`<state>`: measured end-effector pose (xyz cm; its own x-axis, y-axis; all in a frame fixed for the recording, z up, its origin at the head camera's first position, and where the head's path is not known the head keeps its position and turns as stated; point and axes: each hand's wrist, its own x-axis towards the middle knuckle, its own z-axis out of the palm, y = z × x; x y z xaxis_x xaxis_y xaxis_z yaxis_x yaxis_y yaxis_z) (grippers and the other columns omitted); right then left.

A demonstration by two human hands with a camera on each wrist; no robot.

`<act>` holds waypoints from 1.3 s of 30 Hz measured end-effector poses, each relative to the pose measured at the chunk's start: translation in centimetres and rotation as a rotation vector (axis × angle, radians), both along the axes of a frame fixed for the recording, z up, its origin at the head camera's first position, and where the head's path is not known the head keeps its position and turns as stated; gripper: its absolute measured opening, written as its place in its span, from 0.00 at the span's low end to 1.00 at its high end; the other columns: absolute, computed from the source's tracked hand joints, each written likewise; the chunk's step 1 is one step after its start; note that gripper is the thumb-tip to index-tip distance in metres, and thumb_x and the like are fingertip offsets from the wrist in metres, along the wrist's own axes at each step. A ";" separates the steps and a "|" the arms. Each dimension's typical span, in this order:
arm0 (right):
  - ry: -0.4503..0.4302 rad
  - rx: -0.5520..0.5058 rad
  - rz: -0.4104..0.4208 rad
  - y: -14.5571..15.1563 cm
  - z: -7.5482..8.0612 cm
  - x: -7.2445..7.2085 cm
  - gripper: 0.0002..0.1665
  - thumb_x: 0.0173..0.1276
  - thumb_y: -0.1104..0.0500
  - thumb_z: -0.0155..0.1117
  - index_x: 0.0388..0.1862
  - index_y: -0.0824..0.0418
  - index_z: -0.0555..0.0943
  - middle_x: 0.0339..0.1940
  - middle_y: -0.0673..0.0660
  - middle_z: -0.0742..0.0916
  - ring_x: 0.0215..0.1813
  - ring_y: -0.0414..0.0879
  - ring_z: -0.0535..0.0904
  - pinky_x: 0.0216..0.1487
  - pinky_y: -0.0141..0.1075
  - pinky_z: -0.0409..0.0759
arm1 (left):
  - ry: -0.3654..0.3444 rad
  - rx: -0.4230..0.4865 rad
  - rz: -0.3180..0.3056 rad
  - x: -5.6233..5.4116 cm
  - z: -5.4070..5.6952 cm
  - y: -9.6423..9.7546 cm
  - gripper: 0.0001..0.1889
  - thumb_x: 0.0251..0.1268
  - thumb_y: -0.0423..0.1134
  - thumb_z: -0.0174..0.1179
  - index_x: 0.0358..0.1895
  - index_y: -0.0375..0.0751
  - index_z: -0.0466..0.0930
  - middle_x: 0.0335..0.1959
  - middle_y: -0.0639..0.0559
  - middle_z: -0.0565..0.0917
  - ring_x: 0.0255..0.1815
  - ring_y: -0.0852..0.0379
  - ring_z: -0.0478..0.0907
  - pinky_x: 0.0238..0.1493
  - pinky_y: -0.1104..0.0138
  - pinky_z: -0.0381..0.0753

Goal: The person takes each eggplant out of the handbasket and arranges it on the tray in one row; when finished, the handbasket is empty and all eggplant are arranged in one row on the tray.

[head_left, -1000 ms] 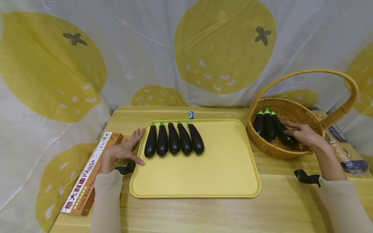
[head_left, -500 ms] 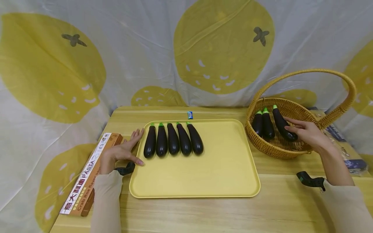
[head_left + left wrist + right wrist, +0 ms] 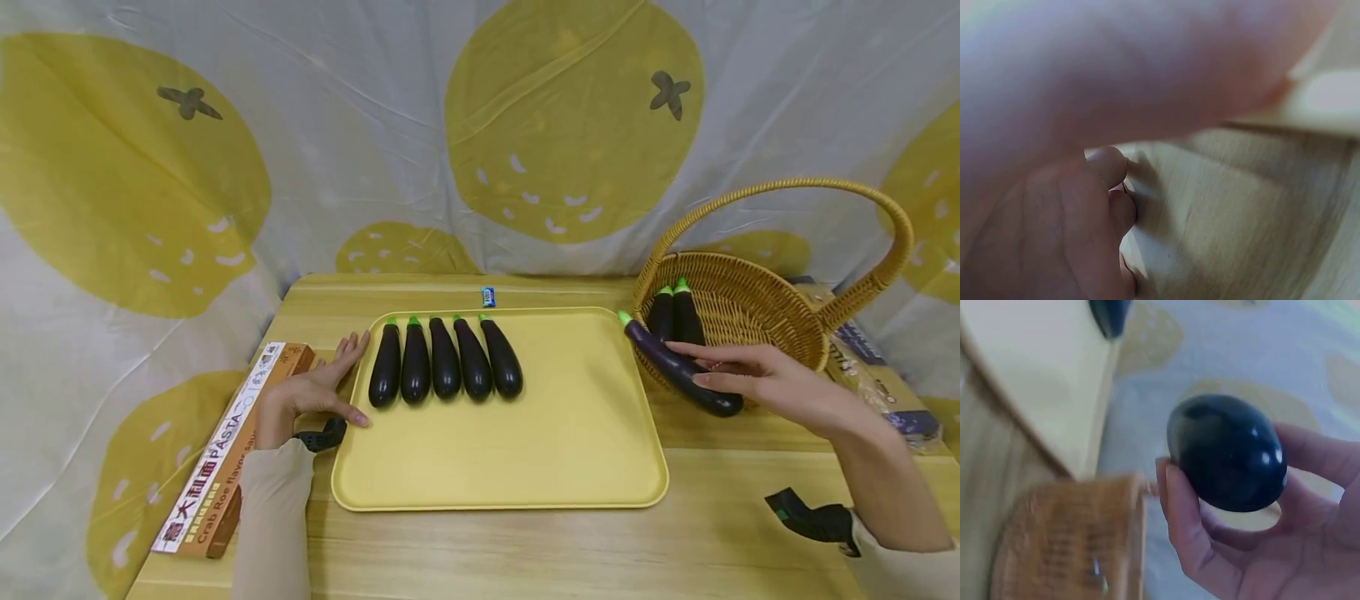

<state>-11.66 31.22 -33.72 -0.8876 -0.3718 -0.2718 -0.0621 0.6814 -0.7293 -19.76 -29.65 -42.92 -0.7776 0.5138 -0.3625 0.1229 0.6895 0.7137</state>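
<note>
My right hand (image 3: 757, 379) grips an eggplant (image 3: 678, 371) between thumb and fingers, above the near left rim of the wicker basket (image 3: 757, 292). Its green stem end points toward the tray; in the right wrist view the rounded dark end of the eggplant (image 3: 1229, 453) faces the camera. Two more eggplants (image 3: 686, 315) lie inside the basket, partly covered by the held one. On the yellow tray (image 3: 570, 450) several eggplants (image 3: 446, 362) form a row, stems away from me. My left hand (image 3: 318, 392) rests at the tray's left edge, fingers spread, thumb over the rim.
An orange and white pasta box (image 3: 225, 454) lies left of the tray, beside the left forearm. Behind the tray is a small blue packet (image 3: 488, 297). A plastic-wrapped package (image 3: 888, 383) sits right of the basket, whose tall handle (image 3: 795, 185) arches over it.
My right hand has lifted one eggplant out of the basket and carried it left and nearer, toward the tray. The left hand and the row on the tray have stayed put.
</note>
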 end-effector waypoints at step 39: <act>0.216 0.113 0.050 -17.1 -7.9 -6.7 0.33 0.80 0.60 0.54 0.81 0.57 0.65 0.61 0.74 0.80 0.48 0.56 0.76 0.40 0.39 0.70 | 0.010 0.000 -0.003 0.0 -0.1 -0.1 0.76 0.46 0.45 0.83 0.84 0.41 0.24 0.82 0.31 0.18 0.82 0.30 0.14 0.75 0.28 0.19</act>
<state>-18.40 14.10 -41.61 -0.9110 -0.3943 -0.1206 -0.2434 0.7504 -0.6146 -19.81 -29.76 -43.05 -0.7798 0.5162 -0.3542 0.1323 0.6890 0.7126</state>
